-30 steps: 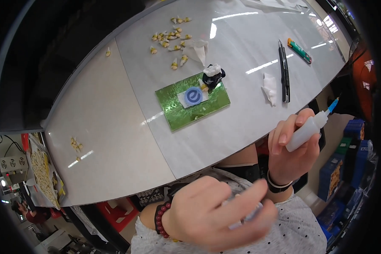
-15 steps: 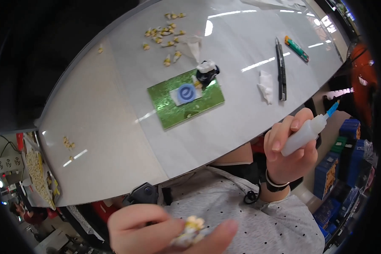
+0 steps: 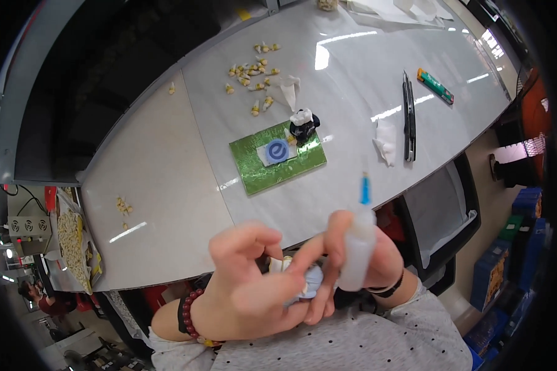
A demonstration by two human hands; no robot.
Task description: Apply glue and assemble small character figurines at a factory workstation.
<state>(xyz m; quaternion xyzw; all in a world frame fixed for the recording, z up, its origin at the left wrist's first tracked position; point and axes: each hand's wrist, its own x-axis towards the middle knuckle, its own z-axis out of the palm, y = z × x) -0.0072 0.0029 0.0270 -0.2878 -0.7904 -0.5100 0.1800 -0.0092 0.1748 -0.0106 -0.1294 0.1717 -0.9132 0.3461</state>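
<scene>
Both my hands are together in front of my lap, below the table edge. My left hand (image 3: 254,287) is closed round a small light-blue and cream piece (image 3: 314,281) with a bit of yellow; its exact kind is unclear, as fingers cover most of it. Gripped in my right hand (image 3: 380,260) is a white squeeze bottle (image 3: 358,256), upright, its thin blue needle tip (image 3: 365,190) pointing up. Fingers of that same hand also reach over and touch the small piece. Motion blurs parts of both hands.
On the table lie a green slab (image 3: 250,176) carrying a round blue piece (image 3: 277,150) and a dark blob with white on top (image 3: 303,127), several small cream-yellow pieces (image 3: 244,77), crumpled tissue (image 3: 386,143), tweezers (image 3: 409,120) and a green utility knife (image 3: 436,86). A dark chair (image 3: 442,216) stands right.
My right hand has come left with the bottle, turning its tip from slanting right to upright. My left hand has risen to the right. The hands now meet at the small piece.
</scene>
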